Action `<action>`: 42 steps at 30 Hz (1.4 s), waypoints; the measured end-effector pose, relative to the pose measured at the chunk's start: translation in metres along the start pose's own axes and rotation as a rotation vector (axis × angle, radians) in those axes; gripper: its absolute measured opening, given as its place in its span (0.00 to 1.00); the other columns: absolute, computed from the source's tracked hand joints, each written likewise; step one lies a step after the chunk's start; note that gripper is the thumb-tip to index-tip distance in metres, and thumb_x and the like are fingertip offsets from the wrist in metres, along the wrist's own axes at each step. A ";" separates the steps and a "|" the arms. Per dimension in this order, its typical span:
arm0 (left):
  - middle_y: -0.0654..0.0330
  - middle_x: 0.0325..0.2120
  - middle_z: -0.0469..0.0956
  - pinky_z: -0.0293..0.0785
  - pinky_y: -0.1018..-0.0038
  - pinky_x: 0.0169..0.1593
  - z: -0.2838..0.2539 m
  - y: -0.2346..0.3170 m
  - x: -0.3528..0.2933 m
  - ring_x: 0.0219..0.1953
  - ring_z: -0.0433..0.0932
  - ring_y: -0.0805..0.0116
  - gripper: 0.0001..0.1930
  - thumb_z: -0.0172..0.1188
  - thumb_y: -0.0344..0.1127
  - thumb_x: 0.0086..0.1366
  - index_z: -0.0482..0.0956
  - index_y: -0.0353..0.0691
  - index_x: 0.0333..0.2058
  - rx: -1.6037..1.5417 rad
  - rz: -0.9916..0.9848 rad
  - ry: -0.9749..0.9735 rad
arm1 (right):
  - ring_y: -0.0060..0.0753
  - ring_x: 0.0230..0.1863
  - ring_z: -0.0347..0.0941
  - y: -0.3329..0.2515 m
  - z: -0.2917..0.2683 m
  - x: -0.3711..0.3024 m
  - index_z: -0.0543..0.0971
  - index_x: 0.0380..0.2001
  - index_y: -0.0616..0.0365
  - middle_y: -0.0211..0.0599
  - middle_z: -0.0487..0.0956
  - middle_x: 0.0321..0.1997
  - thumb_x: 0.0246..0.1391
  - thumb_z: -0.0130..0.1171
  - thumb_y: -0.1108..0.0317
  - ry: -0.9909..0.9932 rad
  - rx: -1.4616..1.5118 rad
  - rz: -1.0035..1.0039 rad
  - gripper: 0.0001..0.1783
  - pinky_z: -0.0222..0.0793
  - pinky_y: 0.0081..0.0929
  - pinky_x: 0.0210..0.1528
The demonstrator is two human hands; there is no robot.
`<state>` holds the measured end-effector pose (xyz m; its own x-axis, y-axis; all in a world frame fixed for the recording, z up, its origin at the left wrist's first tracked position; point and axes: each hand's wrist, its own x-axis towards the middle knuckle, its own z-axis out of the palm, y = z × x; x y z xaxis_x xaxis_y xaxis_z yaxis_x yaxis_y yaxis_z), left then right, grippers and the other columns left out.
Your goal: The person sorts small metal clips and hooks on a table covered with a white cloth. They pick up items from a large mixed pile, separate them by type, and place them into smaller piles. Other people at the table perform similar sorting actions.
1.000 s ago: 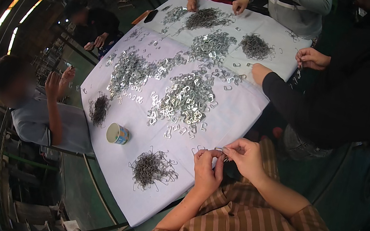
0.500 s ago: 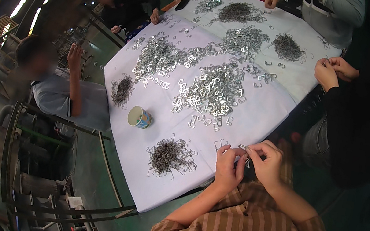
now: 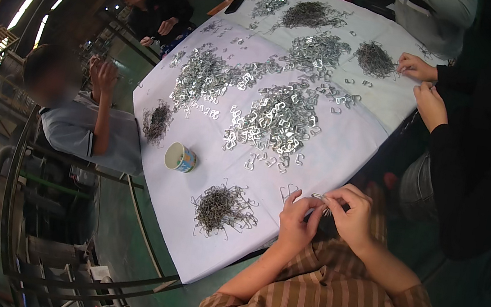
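Close together at the table's near right edge, both my hands work on a small metal clip (image 3: 317, 196). My right hand (image 3: 351, 216) pinches it between thumb and forefinger. Curled beside it, my left hand (image 3: 300, 221) has its fingers closed around thin metal pieces, mostly hidden in the grip. A couple of bent wire hooks (image 3: 288, 191) lie on the white sheet just behind my left fingers. Left of my hands is a tangled pile of dark wire hooks (image 3: 220, 209). Farther in, a big heap of shiny flat metal clips (image 3: 276, 120) spreads out.
A paper cup (image 3: 181, 157) stands on the white-covered table (image 3: 334, 147). More clip heaps (image 3: 203, 78) and wire piles (image 3: 312, 15) lie beyond, with a phone (image 3: 235, 5) at the far edge. Co-workers sit around; one co-worker's hand (image 3: 417, 68) reaches in from the right.
My hands stay nearly in place, still working on the clip. The co-worker at right has stretched one hand to a wire pile. At the far right corner, another person's hand has left the table edge.
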<state>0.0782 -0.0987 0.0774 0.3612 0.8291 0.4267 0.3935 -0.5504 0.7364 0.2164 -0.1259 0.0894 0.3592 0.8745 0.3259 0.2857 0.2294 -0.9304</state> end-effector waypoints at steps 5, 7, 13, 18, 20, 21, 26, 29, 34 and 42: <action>0.55 0.31 0.84 0.78 0.71 0.41 -0.050 -0.050 0.014 0.35 0.84 0.58 0.06 0.66 0.24 0.55 0.83 0.37 0.33 0.191 -0.107 0.097 | 0.29 0.23 0.74 0.000 -0.008 0.003 0.80 0.26 0.63 0.36 0.78 0.24 0.46 0.64 0.79 0.033 -0.034 -0.058 0.02 0.67 0.24 0.26; 0.53 0.30 0.83 0.76 0.65 0.38 -0.081 -0.087 0.018 0.32 0.81 0.54 0.04 0.65 0.32 0.56 0.84 0.39 0.29 0.613 -0.157 0.088 | 0.28 0.23 0.73 0.003 -0.013 0.005 0.80 0.26 0.63 0.36 0.78 0.25 0.46 0.64 0.79 0.037 -0.044 -0.073 0.03 0.67 0.23 0.25; 0.55 0.25 0.80 0.75 0.62 0.37 -0.116 -0.143 0.007 0.30 0.78 0.55 0.07 0.58 0.33 0.56 0.83 0.39 0.26 0.982 -0.183 -0.249 | 0.27 0.23 0.73 -0.002 -0.021 0.007 0.80 0.27 0.63 0.36 0.78 0.25 0.46 0.64 0.79 0.043 -0.049 -0.066 0.03 0.67 0.23 0.26; 0.54 0.24 0.78 0.74 0.61 0.34 -0.119 -0.150 0.016 0.29 0.77 0.54 0.04 0.59 0.31 0.55 0.82 0.40 0.26 0.931 -0.046 -0.173 | 0.25 0.24 0.74 -0.006 -0.026 0.008 0.81 0.28 0.64 0.36 0.78 0.26 0.47 0.64 0.79 0.016 -0.034 -0.002 0.03 0.68 0.21 0.28; 0.54 0.24 0.78 0.74 0.61 0.34 -0.124 -0.146 0.021 0.28 0.77 0.53 0.03 0.60 0.31 0.55 0.81 0.40 0.26 0.820 -0.119 -0.094 | 0.25 0.24 0.74 -0.007 -0.028 0.007 0.81 0.28 0.64 0.36 0.78 0.26 0.48 0.64 0.78 0.011 -0.024 0.016 0.03 0.68 0.21 0.29; 0.53 0.25 0.78 0.74 0.62 0.34 -0.128 -0.143 0.023 0.28 0.77 0.53 0.03 0.61 0.31 0.55 0.81 0.39 0.26 0.743 -0.201 -0.057 | 0.25 0.24 0.74 -0.006 -0.028 0.007 0.81 0.29 0.64 0.36 0.78 0.26 0.48 0.64 0.78 0.015 -0.021 0.018 0.03 0.68 0.21 0.29; 0.51 0.24 0.80 0.74 0.65 0.33 -0.133 -0.134 0.020 0.26 0.78 0.54 0.03 0.63 0.30 0.55 0.81 0.37 0.27 0.840 -0.473 -0.005 | 0.25 0.24 0.74 -0.007 -0.029 0.009 0.81 0.29 0.65 0.36 0.79 0.26 0.48 0.64 0.78 -0.001 -0.035 0.008 0.03 0.69 0.20 0.29; 0.55 0.20 0.79 0.73 0.70 0.32 -0.124 -0.105 0.024 0.23 0.78 0.61 0.03 0.62 0.29 0.56 0.80 0.36 0.27 0.600 -0.472 0.143 | 0.24 0.24 0.74 -0.008 -0.031 0.007 0.81 0.29 0.64 0.36 0.79 0.26 0.48 0.64 0.78 -0.015 -0.049 0.006 0.03 0.68 0.20 0.29; 0.61 0.27 0.77 0.70 0.76 0.40 -0.074 -0.042 0.023 0.32 0.75 0.71 0.01 0.60 0.22 0.59 0.77 0.34 0.30 -0.296 -0.232 0.007 | 0.25 0.24 0.74 -0.009 -0.029 0.008 0.81 0.30 0.64 0.37 0.79 0.27 0.48 0.64 0.77 -0.040 -0.038 0.008 0.04 0.69 0.21 0.29; 0.57 0.39 0.75 0.68 0.75 0.49 -0.018 0.005 0.031 0.42 0.73 0.70 0.03 0.59 0.23 0.62 0.75 0.33 0.35 -0.773 -0.235 -0.200 | 0.29 0.26 0.76 -0.024 -0.030 0.006 0.81 0.30 0.64 0.38 0.80 0.28 0.48 0.64 0.78 -0.045 -0.045 -0.016 0.04 0.70 0.23 0.30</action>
<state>0.0765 -0.0738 0.1037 0.5139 0.8409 0.1695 -0.1877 -0.0825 0.9787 0.2386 -0.1392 0.1183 0.3140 0.8894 0.3323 0.3310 0.2255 -0.9163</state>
